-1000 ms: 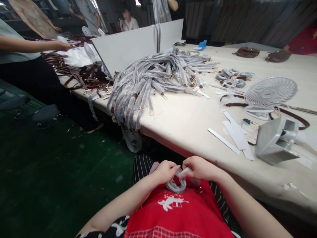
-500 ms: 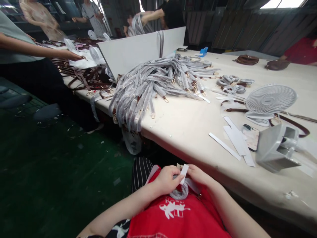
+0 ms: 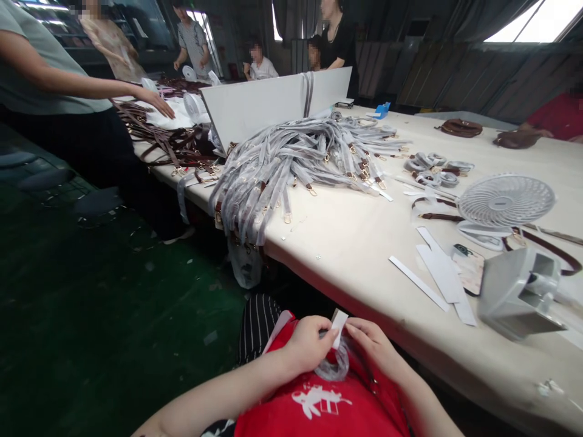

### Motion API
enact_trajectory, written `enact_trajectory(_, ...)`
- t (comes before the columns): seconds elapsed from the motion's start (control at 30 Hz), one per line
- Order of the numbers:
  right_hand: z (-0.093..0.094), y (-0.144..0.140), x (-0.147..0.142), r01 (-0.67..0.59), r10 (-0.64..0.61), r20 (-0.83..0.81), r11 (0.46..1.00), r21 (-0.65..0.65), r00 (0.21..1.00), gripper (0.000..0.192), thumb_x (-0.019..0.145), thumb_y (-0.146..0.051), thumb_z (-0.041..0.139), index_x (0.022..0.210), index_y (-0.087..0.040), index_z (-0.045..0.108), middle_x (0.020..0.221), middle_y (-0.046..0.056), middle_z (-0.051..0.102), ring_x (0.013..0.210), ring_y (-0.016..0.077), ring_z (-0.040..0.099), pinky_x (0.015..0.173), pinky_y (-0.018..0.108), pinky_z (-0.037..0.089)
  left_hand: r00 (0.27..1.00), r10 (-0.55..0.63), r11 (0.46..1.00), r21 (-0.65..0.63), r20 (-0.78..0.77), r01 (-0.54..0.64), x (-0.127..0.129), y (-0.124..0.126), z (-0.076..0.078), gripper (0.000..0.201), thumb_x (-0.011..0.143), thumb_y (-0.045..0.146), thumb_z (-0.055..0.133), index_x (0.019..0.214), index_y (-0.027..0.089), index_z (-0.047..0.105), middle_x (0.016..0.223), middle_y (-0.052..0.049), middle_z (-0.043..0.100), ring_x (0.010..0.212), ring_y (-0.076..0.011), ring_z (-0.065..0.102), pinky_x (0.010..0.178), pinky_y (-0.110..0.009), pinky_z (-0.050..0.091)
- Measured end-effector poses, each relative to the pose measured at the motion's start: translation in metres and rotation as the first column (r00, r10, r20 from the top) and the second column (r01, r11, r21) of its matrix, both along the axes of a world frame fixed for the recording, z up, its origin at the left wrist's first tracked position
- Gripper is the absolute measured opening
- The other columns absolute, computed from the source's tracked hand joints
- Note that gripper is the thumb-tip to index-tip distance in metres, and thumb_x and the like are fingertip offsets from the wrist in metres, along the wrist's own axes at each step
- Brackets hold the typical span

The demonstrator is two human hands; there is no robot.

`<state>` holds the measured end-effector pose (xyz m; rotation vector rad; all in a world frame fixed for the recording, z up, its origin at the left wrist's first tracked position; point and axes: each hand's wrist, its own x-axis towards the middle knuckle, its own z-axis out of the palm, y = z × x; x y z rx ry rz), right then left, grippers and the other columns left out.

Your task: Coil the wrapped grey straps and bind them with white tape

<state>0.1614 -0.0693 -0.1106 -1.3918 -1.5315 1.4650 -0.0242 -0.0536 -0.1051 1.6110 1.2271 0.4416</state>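
Observation:
In my lap, over a red apron (image 3: 364, 403), lies a bag strap (image 3: 334, 368) in clear plastic wrap, wound into a small coil. My left hand (image 3: 310, 345) is closed on the coil, thumb pressing a short white paper strip (image 3: 338, 328) that stands up across it. On the other side, my right hand (image 3: 374, 345) has its fingers bent together at the strip's edge and the strap. Its palm side is hidden. A strap end with a small metal clasp (image 3: 374, 382) hangs below the right hand.
A heap of wrapped straps (image 3: 291, 152) covers the table (image 3: 328, 243) ahead, by a white board (image 3: 273, 106). To the right are coiled straps (image 3: 432, 169), paper strips (image 3: 439, 273), a phone (image 3: 469, 267) and a fan (image 3: 505, 200). A co-worker's arm (image 3: 104, 88) reaches in at left.
My view has shifted slightly, so the table sits lower and further right. My right fingers have drawn back a little from the paper strip. The co-worker at left has lowered a hand onto the pile.

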Motion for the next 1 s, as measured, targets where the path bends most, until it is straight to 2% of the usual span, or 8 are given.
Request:
enact_trajectory(0.1, 0.002, 0.001, 0.007, -0.007, 0.007, -0.002, 0.999, -0.049, 1.0, 0.038, 0.086, -0.052, 0.062, 0.074, -0.017, 0.067, 0.069, 0.002, 0.065, 0.067, 0.02, 0.057, 0.063, 0.029, 0.044, 0.999, 0.047, 0.998, 0.048, 0.023, -0.048, 0.003, -0.005, 0.008, 0.012, 0.084, 0.032, 0.058, 0.083, 0.019, 0.058, 0.082, -0.004, 0.069, 0.078, -0.0197, 0.063, 0.07, -0.028, 0.044)
enact_trajectory(0.33, -0.002, 0.008, 0.011, 0.007, -0.004, 0.019, 0.988, -0.155, 1.0, 0.04, 0.069, -0.049, 0.08, 0.059, -0.017, 0.057, 0.053, -0.004, 0.053, 0.05, 0.012, 0.043, 0.05, 0.024, 0.032, 0.995, -0.023, 1.0, 0.005, 0.099, 0.023, 0.002, -0.01, 0.014, 0.021, 0.084, 0.03, 0.059, 0.095, 0.021, 0.044, 0.084, -0.005, 0.07, 0.08, -0.0214, 0.065, 0.07, -0.031, 0.046)
enact_trajectory(0.53, -0.002, 0.01, 0.003, -0.059, 0.053, -0.048, 0.99, -0.126, 0.997, 0.036, 0.073, -0.051, 0.074, 0.074, -0.018, 0.059, 0.069, 0.001, 0.064, 0.062, 0.0165, 0.056, 0.059, 0.027, 0.045, 0.998, -0.027, 1.0, -0.004, 0.057, 0.027, -0.002, -0.005, 0.018, 0.025, 0.082, 0.03, 0.06, 0.101, 0.019, 0.048, 0.087, -0.005, 0.072, 0.083, -0.0219, 0.065, 0.075, -0.032, 0.047)
enact_trajectory(0.7, 0.017, 0.003, 0.001, -0.088, 0.08, 0.101, 0.993, 0.077, 0.992, 0.014, 0.084, -0.028, 0.064, 0.072, -0.02, 0.063, 0.073, 0.002, 0.066, 0.069, 0.0185, 0.061, 0.065, 0.029, 0.048, 0.98, -0.158, 0.939, -0.289, 0.121, 0.187, -0.006, 0.006, 0.01, 0.024, 0.067, 0.025, 0.068, 0.089, 0.016, 0.063, 0.078, -0.005, 0.071, 0.073, -0.0217, 0.066, 0.063, -0.03, 0.048)
enact_trajectory(0.77, 0.029, 0.001, 0.005, -0.198, 0.158, 0.202, 0.96, 0.198, 0.966, 0.013, 0.089, -0.022, 0.056, 0.084, -0.022, 0.068, 0.086, 0.004, 0.07, 0.079, 0.0201, 0.065, 0.072, 0.03, 0.052, 0.964, -0.079, 0.907, -0.382, 0.252, 0.174, -0.005, 0.011, 0.005, 0.024, 0.068, 0.025, 0.068, 0.09, 0.014, 0.067, 0.071, -0.002, 0.069, 0.065, -0.0181, 0.064, 0.059, -0.027, 0.047)
enact_trajectory(0.83, 0.037, 0.0, 0.009, -0.272, 0.185, 0.294, 0.917, 0.29, 0.938, 0.022, 0.092, -0.019, 0.051, 0.103, -0.024, 0.07, 0.107, 0.007, 0.07, 0.096, 0.0218, 0.066, 0.086, 0.034, 0.053, 0.917, 0.095, 0.891, -0.444, 0.388, 0.096, -0.003, 0.018, 0.002, 0.034, 0.064, 0.024, 0.073, 0.095, 0.012, 0.069, 0.072, -0.002, 0.068, 0.065, -0.0157, 0.062, 0.061, -0.026, 0.046)
enact_trajectory(0.9, 0.039, -0.002, 0.012, -0.282, 0.139, 0.369, 0.886, 0.367, 0.919, 0.032, 0.094, -0.017, 0.048, 0.118, -0.027, 0.066, 0.122, 0.007, 0.066, 0.111, 0.0231, 0.062, 0.097, 0.038, 0.051, 0.849, 0.23, 0.867, -0.497, 0.475, 0.043, 0.002, 0.025, 0.004, 0.041, 0.06, 0.025, 0.077, 0.097, 0.012, 0.068, 0.075, -0.002, 0.068, 0.066, -0.0148, 0.061, 0.064, -0.026, 0.046)
enact_trajectory(1.0, 0.038, -0.008, 0.014, -0.267, 0.043, 0.426, 0.834, 0.483, 0.904, 0.042, 0.094, -0.013, 0.045, 0.13, -0.029, 0.059, 0.132, 0.007, 0.062, 0.126, 0.0241, 0.054, 0.106, 0.043, 0.046, 0.808, 0.295, 0.858, -0.513, 0.51, 0.01, 0.014, 0.035, 0.011, 0.041, 0.066, 0.036, 0.075, 0.098, 0.012, 0.064, 0.076, -0.003, 0.067, 0.066, -0.0137, 0.06, 0.066, -0.027, 0.045)
